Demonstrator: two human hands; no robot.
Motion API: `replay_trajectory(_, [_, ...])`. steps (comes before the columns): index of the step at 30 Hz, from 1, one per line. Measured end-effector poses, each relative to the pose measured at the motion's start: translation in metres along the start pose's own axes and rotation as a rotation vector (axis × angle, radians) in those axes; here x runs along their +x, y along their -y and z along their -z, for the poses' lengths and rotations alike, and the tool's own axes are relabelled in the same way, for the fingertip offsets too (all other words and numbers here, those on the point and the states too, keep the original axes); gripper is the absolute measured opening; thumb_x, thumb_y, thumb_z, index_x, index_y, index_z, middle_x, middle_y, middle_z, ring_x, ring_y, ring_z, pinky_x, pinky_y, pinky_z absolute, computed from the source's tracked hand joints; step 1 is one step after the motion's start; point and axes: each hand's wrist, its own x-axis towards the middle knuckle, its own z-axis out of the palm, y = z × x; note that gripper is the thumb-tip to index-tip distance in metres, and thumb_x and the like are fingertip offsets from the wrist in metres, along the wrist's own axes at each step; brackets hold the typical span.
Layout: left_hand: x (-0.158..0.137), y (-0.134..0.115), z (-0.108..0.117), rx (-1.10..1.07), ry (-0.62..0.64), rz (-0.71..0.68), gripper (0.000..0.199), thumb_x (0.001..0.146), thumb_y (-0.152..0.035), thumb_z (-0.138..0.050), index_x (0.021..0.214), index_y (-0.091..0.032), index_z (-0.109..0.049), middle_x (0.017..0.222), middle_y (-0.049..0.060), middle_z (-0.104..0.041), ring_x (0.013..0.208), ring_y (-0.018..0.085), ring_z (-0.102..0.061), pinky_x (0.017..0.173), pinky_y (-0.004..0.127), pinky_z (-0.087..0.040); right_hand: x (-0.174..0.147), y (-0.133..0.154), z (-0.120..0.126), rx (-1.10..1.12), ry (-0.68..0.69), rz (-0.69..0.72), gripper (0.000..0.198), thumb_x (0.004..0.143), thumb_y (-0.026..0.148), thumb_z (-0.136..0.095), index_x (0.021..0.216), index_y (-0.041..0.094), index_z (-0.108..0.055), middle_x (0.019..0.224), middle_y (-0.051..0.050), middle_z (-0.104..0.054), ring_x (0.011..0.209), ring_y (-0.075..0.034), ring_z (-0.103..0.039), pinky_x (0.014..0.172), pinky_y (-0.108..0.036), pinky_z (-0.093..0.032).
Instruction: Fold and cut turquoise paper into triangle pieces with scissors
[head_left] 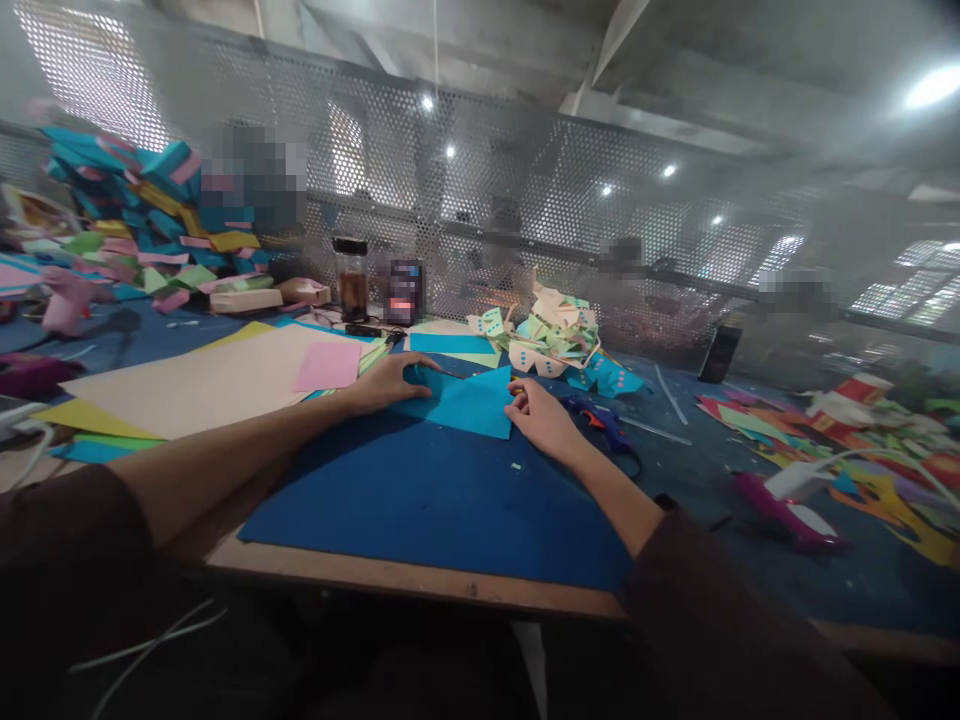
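A folded piece of bright blue paper (472,405) stands partly raised from the dark blue table mat (450,510). Its left end is in my left hand (386,382), thumb in front and fingers curved behind. At the paper's right edge, my right hand (546,418) is closed, its curled fingertips against that edge. A small yellowish spot shows by those fingertips, too small to name. Just right of my right hand lies a blue glue gun (606,425) with orange parts.
Large cream paper sheets (202,385) and a pink square (328,366) lie left. Behind are a jar (351,285), a phone (405,292) and a pile of cut paper shapes (551,335). A magenta-and-white tool (791,512) and coloured scraps (900,490) lie right. Perforated metal mesh (465,170) stands behind.
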Motion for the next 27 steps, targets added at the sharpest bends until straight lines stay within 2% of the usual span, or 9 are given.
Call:
replay_trajectory(5, [-0.003,-0.021,0.003,-0.033,-0.057,-0.002,0.038,0.075,-0.039,-0.074,0.109,-0.023,-0.073,0.109,0.004,-0.073,0.104,0.026,-0.065,0.094,0.038,-0.048,-0.003,0.007,0.006,-0.034,-0.010,0.027,0.055,0.091,0.023,-0.056,0.146,0.023,-0.048,0.076,-0.001,-0.070,0.073,-0.021,-0.065,0.069,-0.030,-0.044])
replay_trajectory(7, [-0.006,-0.032,0.005,-0.081,-0.071,-0.021,0.037,0.074,-0.041,-0.075,0.106,-0.023,-0.074,0.107,0.004,-0.074,0.102,0.026,-0.066,0.095,0.038,-0.049,-0.005,0.008,0.007,-0.023,0.028,0.022,0.054,0.093,0.025,-0.053,0.147,0.028,-0.048,0.065,0.002,-0.068,0.067,-0.020,-0.066,0.067,-0.030,-0.044])
replay_trajectory(9, [-0.009,-0.042,0.006,-0.117,-0.069,-0.024,0.036,0.074,-0.044,-0.075,0.103,-0.022,-0.075,0.106,0.004,-0.074,0.101,0.026,-0.066,0.096,0.039,-0.049,-0.005,0.008,0.006,0.022,0.061,0.010,0.045,0.094,0.028,-0.051,0.139,0.028,-0.055,0.062,0.003,-0.069,0.064,-0.020,-0.067,0.065,-0.029,-0.045])
replay_trajectory(11, [-0.011,-0.048,0.007,-0.172,-0.055,-0.010,0.039,0.073,-0.048,-0.077,0.103,-0.022,-0.075,0.107,0.004,-0.074,0.102,0.026,-0.065,0.096,0.039,-0.049,-0.004,0.006,0.004,0.068,0.066,-0.002,0.033,0.094,0.028,-0.051,0.125,0.026,-0.062,0.067,0.002,-0.072,0.063,-0.019,-0.067,0.064,-0.029,-0.047])
replay_trajectory(14, [-0.011,-0.048,0.008,-0.370,-0.035,0.043,0.045,0.081,-0.059,-0.069,0.104,-0.021,-0.075,0.106,0.007,-0.074,0.103,0.027,-0.066,0.097,0.041,-0.049,-0.001,0.003,0.003,0.075,-0.018,0.002,0.019,0.091,0.025,-0.053,0.105,0.024,-0.065,0.078,-0.001,-0.075,0.066,-0.019,-0.069,0.067,-0.031,-0.050])
replay_trajectory(16, [-0.009,-0.042,0.006,-0.562,-0.017,0.111,0.053,0.086,-0.066,-0.059,0.105,-0.019,-0.074,0.105,0.010,-0.074,0.104,0.028,-0.066,0.096,0.044,-0.049,0.000,0.002,0.004,0.068,-0.101,0.034,0.017,0.089,0.024,-0.054,0.102,0.024,-0.066,0.084,-0.002,-0.075,0.073,-0.021,-0.071,0.072,-0.032,-0.051])
replay_trajectory(19, [-0.007,-0.033,0.002,-0.739,0.022,0.234,0.060,0.082,-0.070,-0.061,0.106,-0.016,-0.073,0.111,0.014,-0.072,0.110,0.031,-0.065,0.096,0.045,-0.050,-0.001,0.007,0.007,0.104,-0.193,0.118,0.020,0.087,0.023,-0.052,0.101,0.024,-0.067,0.085,-0.003,-0.074,0.079,-0.023,-0.071,0.077,-0.034,-0.052])
replay_trajectory(23, [-0.010,-0.035,-0.004,-0.669,0.056,0.276,0.053,0.079,-0.061,-0.071,0.110,-0.018,-0.069,0.122,0.013,-0.068,0.116,0.032,-0.063,0.095,0.044,-0.052,-0.005,0.016,0.013,0.227,-0.276,0.224,0.023,0.085,0.021,-0.049,0.098,0.022,-0.067,0.096,-0.005,-0.074,0.088,-0.023,-0.070,0.082,-0.035,-0.053])
replay_trajectory(27, [-0.015,-0.041,-0.004,-0.575,0.042,0.265,0.053,0.078,-0.051,-0.075,0.120,-0.021,-0.064,0.132,0.012,-0.062,0.121,0.032,-0.060,0.092,0.043,-0.055,-0.007,0.021,0.017,0.357,-0.295,0.252,0.024,0.084,0.023,-0.049,0.098,0.020,-0.069,0.100,-0.006,-0.074,0.095,-0.023,-0.069,0.087,-0.034,-0.052])
